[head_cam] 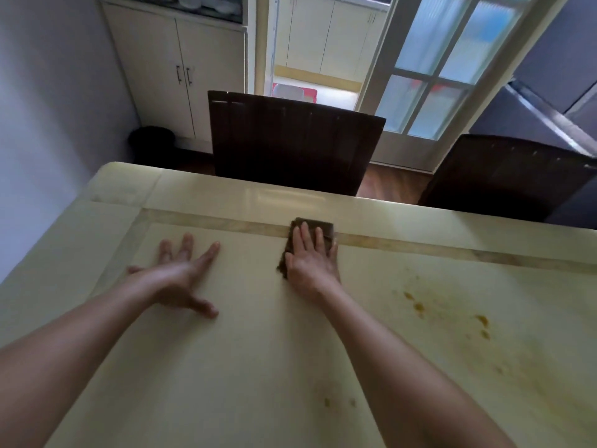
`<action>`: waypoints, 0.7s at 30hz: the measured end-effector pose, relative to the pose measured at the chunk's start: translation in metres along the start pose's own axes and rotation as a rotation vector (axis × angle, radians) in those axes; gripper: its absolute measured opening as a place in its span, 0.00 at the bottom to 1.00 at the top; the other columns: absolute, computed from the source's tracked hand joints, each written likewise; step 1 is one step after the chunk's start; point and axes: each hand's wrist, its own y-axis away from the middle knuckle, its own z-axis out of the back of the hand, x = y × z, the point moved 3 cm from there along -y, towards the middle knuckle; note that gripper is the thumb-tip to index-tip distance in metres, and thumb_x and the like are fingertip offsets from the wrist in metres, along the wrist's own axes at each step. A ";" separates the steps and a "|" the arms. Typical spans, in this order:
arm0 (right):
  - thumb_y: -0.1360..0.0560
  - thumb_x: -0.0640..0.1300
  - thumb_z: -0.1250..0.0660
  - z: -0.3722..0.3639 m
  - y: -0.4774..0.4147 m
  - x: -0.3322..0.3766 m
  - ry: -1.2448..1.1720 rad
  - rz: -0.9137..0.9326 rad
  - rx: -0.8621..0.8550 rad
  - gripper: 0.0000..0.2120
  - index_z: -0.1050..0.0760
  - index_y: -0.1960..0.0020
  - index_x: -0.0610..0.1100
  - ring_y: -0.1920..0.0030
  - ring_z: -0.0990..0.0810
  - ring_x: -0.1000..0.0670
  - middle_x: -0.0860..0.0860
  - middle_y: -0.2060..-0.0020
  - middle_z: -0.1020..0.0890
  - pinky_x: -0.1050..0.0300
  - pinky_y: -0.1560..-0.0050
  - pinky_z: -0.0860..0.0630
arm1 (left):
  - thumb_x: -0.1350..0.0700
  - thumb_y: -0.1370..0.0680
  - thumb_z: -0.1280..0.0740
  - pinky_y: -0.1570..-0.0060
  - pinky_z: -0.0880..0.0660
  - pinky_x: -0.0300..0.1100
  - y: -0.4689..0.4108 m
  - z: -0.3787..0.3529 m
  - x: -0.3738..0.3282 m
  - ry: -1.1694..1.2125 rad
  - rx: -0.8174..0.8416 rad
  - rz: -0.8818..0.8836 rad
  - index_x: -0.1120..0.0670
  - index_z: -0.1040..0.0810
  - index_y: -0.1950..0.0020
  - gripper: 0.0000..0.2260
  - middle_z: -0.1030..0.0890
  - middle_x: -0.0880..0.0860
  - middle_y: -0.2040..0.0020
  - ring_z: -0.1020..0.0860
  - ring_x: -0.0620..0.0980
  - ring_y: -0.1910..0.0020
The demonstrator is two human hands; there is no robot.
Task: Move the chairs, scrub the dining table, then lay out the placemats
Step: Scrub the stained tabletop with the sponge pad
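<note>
The cream dining table (245, 367) fills the lower part of the view. My right hand (311, 258) presses flat, fingers straight, on a dark brown scrubbing pad (323, 227) lying over the tan inlay strip near the far edge. To its left, my left hand (181, 273) rests flat on the tabletop with fingers spread. Yellow-brown stains (449, 313) mark the table to the right of the pad, and smaller spots (339, 403) lie nearer me. Two dark wooden chairs stand at the far side, one in the middle (292, 140) and one on the right (504, 176).
A cream cupboard (174, 66) stands against the back wall, with a black bin (151, 143) on the floor beside it. A glass-paned door (445, 66) hangs open behind the chairs. A pale wall (48, 108) runs along the table's left side.
</note>
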 end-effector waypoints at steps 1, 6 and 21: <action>0.18 0.52 0.55 -0.007 0.013 0.011 0.005 0.031 0.005 0.28 0.62 0.23 0.48 0.25 0.67 0.48 0.53 0.24 0.63 0.43 0.27 0.69 | 0.30 0.42 0.29 0.34 0.51 0.74 0.001 0.000 0.000 0.002 0.000 -0.004 0.35 0.69 0.28 0.58 0.73 0.52 0.26 0.69 0.62 0.27; 0.19 0.53 0.55 -0.034 0.065 0.039 0.051 0.149 0.055 0.28 0.63 0.23 0.49 0.25 0.69 0.49 0.54 0.24 0.65 0.45 0.29 0.72 | 0.35 0.37 0.28 0.33 0.54 0.72 0.023 0.006 -0.016 -0.046 -0.131 0.000 0.37 0.65 0.26 0.54 0.67 0.53 0.24 0.65 0.60 0.25; 0.18 0.53 0.57 -0.004 0.082 -0.081 -0.002 -0.173 0.009 0.28 0.65 0.23 0.48 0.25 0.68 0.49 0.53 0.24 0.66 0.45 0.27 0.69 | 0.34 0.38 0.27 0.37 0.50 0.74 0.065 -0.061 -0.044 -0.075 0.001 -0.117 0.35 0.66 0.27 0.55 0.73 0.49 0.26 0.69 0.57 0.26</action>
